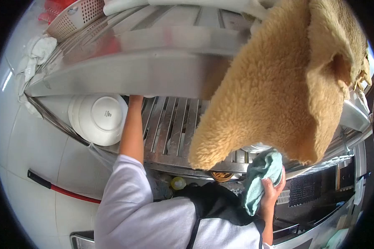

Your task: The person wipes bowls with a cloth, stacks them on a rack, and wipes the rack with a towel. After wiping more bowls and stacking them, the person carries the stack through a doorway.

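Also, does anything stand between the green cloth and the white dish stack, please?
Yes, in this view: the left forearm beside the white dish stack, then a corner of the tan fleece, nearer the green cloth.

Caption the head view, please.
Right hand holding a green cloth, left arm reaching under a metal shelf near white dishes.

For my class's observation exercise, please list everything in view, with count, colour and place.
Shelves: two levels, grey, middle
Fleecy fabric: one, tan, hanging right
Dishes: several, white, lower level's left
Basket: one, off-white, top left
Crumpled cloth: one, white, upper left
Pole: one, red-black, lower left
Yellow item: one, below shelves
Green cloth: one, in right hand
Apron: one, black, bottom
Smaller items: too unclear to count
Hands: two; right bare, left hidden behind upper level
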Demonstrator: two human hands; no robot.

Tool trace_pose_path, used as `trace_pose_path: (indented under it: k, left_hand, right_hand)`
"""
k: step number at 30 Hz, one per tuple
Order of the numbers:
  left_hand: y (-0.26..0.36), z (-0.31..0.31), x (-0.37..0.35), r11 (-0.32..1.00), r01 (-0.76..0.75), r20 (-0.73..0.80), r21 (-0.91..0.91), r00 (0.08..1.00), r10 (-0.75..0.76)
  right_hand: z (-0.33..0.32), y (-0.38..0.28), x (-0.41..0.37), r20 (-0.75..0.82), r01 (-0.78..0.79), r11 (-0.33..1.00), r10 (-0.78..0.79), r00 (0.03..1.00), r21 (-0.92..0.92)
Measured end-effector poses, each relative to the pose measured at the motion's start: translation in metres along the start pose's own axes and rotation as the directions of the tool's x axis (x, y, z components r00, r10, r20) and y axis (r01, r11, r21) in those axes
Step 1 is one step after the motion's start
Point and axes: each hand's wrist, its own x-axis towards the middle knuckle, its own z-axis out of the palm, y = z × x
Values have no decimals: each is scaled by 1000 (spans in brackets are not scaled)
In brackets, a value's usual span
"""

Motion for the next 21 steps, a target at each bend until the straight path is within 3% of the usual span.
trace_pose_path:
  k: [4, 7, 8, 11, 13, 14, 15, 16, 17, 18, 19, 21]
  left_hand:
    - [-4, 20, -37, 937, 188, -178, -293, 953, -246]
    - [-3, 40, -49, 868, 239, -190, -435, 918, -348]
    - [-5, 44, -50, 856, 244, -180, -457, 916, -357]
    - [-14, 61, -51, 846, 235, -148, -479, 928, -342]
    - [-19, 78, -46, 826, 210, -91, -522, 950, -299]
    - [-20, 86, -43, 796, 200, -57, -572, 958, -282]
    - [3, 76, -38, 538, 233, 35, -810, 935, -353]
    - [25, 59, -33, 439, 298, 121, -847, 914, -387]
    - [21, 69, -28, 711, 130, -88, -691, 961, -261]
    - [7, 91, -22, 896, -48, -251, -442, 965, -73]
    - [7, 95, -17, 968, -211, -346, -133, 926, 154]
    - [16, 86, -17, 967, -202, -319, -156, 937, 144]
  right_hand:
    - [-4, 5, -3, 33, -41, 999, 41, 999, 3]
    - [-6, 16, -14, -99, -170, 981, 179, 979, 95]
    - [-9, 10, -13, -84, -197, 980, 195, 977, -20]
    - [-13, 16, -11, -48, -208, 973, 204, 978, -102]
    - [10, -10, -10, -17, -294, 956, 294, 956, 3]
    - [13, -6, -9, 16, -262, 965, 262, 965, 16]
    - [15, -3, -8, 45, -231, 972, 230, 972, 29]
    - [14, 1, -3, 168, -170, 980, 151, 974, 105]
    - [17, -6, -3, 234, -154, 986, 135, 963, 66]
    - [18, -6, -3, 289, -138, 989, 116, 950, 57]
    - [19, -3, -2, 343, -122, 991, 99, 934, 48]
    - [16, 14, 0, 391, -44, 999, 45, 919, -10]
